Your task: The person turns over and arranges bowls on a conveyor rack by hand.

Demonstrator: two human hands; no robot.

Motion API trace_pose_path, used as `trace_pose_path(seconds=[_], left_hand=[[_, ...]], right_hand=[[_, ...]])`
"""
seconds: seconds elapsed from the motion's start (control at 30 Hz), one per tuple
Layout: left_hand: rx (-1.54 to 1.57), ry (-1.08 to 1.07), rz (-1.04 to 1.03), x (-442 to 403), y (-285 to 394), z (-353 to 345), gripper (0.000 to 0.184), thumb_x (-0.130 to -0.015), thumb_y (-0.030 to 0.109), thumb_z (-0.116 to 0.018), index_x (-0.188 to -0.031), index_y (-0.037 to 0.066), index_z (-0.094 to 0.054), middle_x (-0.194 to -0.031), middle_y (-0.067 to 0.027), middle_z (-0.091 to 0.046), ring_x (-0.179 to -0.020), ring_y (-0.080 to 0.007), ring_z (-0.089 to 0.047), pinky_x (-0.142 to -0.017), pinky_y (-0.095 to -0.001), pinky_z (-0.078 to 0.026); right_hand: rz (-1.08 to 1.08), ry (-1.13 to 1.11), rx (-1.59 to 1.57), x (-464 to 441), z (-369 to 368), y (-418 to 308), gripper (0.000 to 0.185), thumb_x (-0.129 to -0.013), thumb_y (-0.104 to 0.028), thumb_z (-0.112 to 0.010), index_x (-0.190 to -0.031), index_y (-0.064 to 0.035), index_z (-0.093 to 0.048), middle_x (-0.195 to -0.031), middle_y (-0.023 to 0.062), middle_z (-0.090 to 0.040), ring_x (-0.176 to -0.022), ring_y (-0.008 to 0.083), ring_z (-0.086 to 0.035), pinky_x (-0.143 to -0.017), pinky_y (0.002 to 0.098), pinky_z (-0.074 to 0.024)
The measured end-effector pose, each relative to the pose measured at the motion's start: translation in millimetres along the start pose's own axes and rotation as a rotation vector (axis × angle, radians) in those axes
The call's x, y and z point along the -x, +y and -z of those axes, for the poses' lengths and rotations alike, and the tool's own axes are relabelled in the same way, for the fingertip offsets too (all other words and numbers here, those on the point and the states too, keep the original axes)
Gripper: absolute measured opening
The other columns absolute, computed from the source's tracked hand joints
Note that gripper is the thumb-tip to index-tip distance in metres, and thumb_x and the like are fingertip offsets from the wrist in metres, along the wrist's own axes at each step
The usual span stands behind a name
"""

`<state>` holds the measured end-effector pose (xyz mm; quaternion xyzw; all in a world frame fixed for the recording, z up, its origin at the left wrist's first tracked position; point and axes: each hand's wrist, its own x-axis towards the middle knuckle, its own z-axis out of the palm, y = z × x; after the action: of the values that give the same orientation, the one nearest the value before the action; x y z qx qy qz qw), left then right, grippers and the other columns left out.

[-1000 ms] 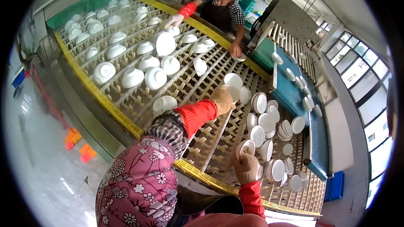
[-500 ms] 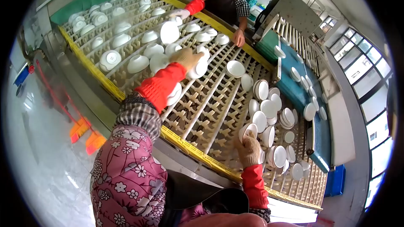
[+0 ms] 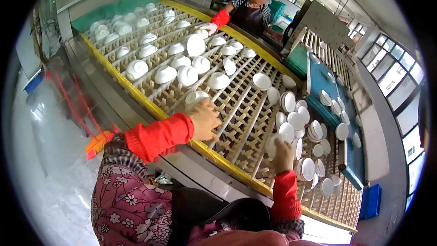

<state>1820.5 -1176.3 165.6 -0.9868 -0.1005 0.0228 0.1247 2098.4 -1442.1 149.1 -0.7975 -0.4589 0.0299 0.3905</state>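
My left hand (image 3: 204, 120), in a tan glove with a red sleeve cover, is over the near side of the slatted conveyor (image 3: 240, 132). Its fingers are apart, close beside a white bowl (image 3: 195, 96); I cannot tell whether they touch it. Further right, my gloved right hand (image 3: 284, 156) is closed on the edge of a white bowl (image 3: 271, 147), partly hidden by the fingers. Several white bowls (image 3: 307, 168) stand tilted around that hand, some nested in stacks. Beyond my left hand, more bowls (image 3: 218, 81) lie upside down on the slats.
Across the conveyor, a co-worker's gloved hand (image 3: 208, 28) is at a bowl. A yellow rail (image 3: 218, 161) edges the near side. To the right runs a blue-green belt (image 3: 327, 105) carrying bowls. A blue bin (image 3: 370, 202) stands at lower right, an orange broom (image 3: 98, 145) at left.
My left hand has drawn back towards me from the bowls in the middle, its fingers now spread. My right hand stays near the bowl stacks. The co-worker's bare hand has moved back from the rail.
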Motion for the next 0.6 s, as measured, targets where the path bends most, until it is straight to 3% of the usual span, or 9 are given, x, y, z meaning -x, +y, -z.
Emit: trace_pose_path(seconds=[0.1, 0.13, 0.23, 0.27, 0.33, 0.4, 0.47, 0.57, 0.6], left_hand=[[0.282, -0.091, -0.072, -13.6, 13.5, -11.3, 0.067, -0.102, 0.07, -0.065, -0.112, 0.007, -0.086, -0.105, -0.0147, -0.084, -0.112, -0.0381, -0.078, -0.105, -0.051, -0.058], [0.372, -0.28, -0.069, -16.6, 5.6, 12.5, 0.063, -0.102, 0.065, -0.067, -0.112, 0.006, -0.085, -0.101, -0.0171, -0.083, -0.1, -0.0413, -0.079, -0.096, -0.049, -0.063], [0.507, -0.062, -0.06, -33.8, -9.4, -41.1, 0.054, -0.102, 0.057, -0.072, -0.106, 0.004, -0.083, -0.101, -0.0213, -0.08, -0.103, -0.0448, -0.077, -0.095, -0.0545, -0.059], [0.506, -0.056, -0.08, -33.4, -10.6, -39.1, 0.05, -0.103, 0.053, -0.072, -0.105, 0.003, -0.081, -0.104, -0.0212, -0.079, -0.104, -0.0456, -0.076, -0.095, -0.0557, -0.058], [0.554, -0.002, -0.104, -28.4, -13.8, -36.0, 0.05, -0.103, 0.052, -0.071, -0.107, 0.004, -0.081, -0.107, -0.0203, -0.079, -0.105, -0.0451, -0.075, -0.096, -0.0558, -0.058], [0.6, 0.06, -0.122, -28.7, -17.8, -48.2, 0.048, -0.102, 0.052, -0.072, -0.108, 0.005, -0.081, -0.109, -0.0187, -0.079, -0.105, -0.0436, -0.075, -0.095, -0.0549, -0.058], [0.615, 0.092, -0.143, -34.5, -24.8, -64.2, 0.045, -0.101, 0.051, -0.073, -0.108, 0.007, -0.081, -0.107, -0.0174, -0.079, -0.102, -0.0421, -0.076, -0.091, -0.0536, -0.059], [0.579, 0.077, -0.069, -36.0, -10.8, -45.6, 0.056, -0.103, 0.058, -0.068, -0.091, 0.005, -0.078, -0.096, -0.021, -0.078, -0.096, -0.044, -0.075, -0.087, -0.0549, -0.058], [0.559, 0.097, -0.048, -36.0, -7.3, -43.3, 0.056, -0.103, 0.058, -0.069, -0.088, 0.005, -0.078, -0.092, -0.0208, -0.077, -0.093, -0.0441, -0.075, -0.084, -0.0553, -0.058]], right_hand=[[0.128, 0.109, -0.13, -35.7, -11.7, -42.0, 0.032, -0.096, -0.016, -0.081, -0.123, -0.002, -0.074, -0.11, 0.0232, -0.078, -0.1, 0.0411, -0.078, -0.086, 0.0462, -0.0624], [0.245, 0.177, -0.112, -48.9, -17.4, -57.9, 0.035, -0.096, -0.016, -0.082, -0.126, -0.0019, -0.073, -0.113, 0.0239, -0.079, -0.102, 0.042, -0.078, -0.088, 0.0463, -0.0628], [0.474, 0.315, -0.005, -88.3, -37.9, -97.3, 0.035, -0.099, -0.018, -0.084, -0.124, -0.0001, -0.069, -0.116, 0.0253, -0.078, -0.106, 0.0402, -0.079, -0.09, 0.0456, -0.0636], [0.27, 0.123, -0.475, -100.1, -49.2, -94.4, 0.026, -0.099, -0.012, -0.081, -0.119, -0.0008, -0.068, -0.114, 0.0248, -0.078, -0.103, 0.0434, -0.078, -0.087, 0.045, -0.0637], [0.398, 0.087, 0.027, -99.2, -48.7, -76.5, 0.015, -0.102, -0.003, -0.075, -0.102, -0.0002, -0.06, -0.112, 0.0221, -0.079, -0.098, 0.036, -0.079, -0.086, 0.0384, -0.0637], [0.265, -0.015, -0.506, -102.9, -63.8, -14.9, 0.023, -0.107, -0.016, -0.076, -0.123, 0.0015, -0.074, -0.116, 0.0135, -0.08, -0.102, 0.0191, -0.075, -0.091, 0.0322, -0.0614], [-0.171, 0.018, -0.744, -75.4, -46.4, 6.5, 0.049, -0.111, -0.028, -0.075, -0.148, 0.003, -0.072, -0.12, 0.0076, -0.079, -0.104, 0.0158, -0.073, -0.091, 0.0306, -0.0596], [-0.069, 0.164, -0.229, -37.0, 6.9, 18.9, 0.047, -0.106, -0.027, -0.078, -0.142, 0.0026, -0.074, -0.117, 0.0152, -0.082, -0.106, 0.024, -0.077, -0.092, 0.0362, -0.06], [-0.088, 0.184, 0.001, -28.5, 26.4, 29.9, 0.052, -0.1, -0.031, -0.079, -0.14, 0.0019, -0.074, -0.125, 0.0232, -0.08, -0.109, 0.0365, -0.078, -0.094, 0.0413, -0.0598]])
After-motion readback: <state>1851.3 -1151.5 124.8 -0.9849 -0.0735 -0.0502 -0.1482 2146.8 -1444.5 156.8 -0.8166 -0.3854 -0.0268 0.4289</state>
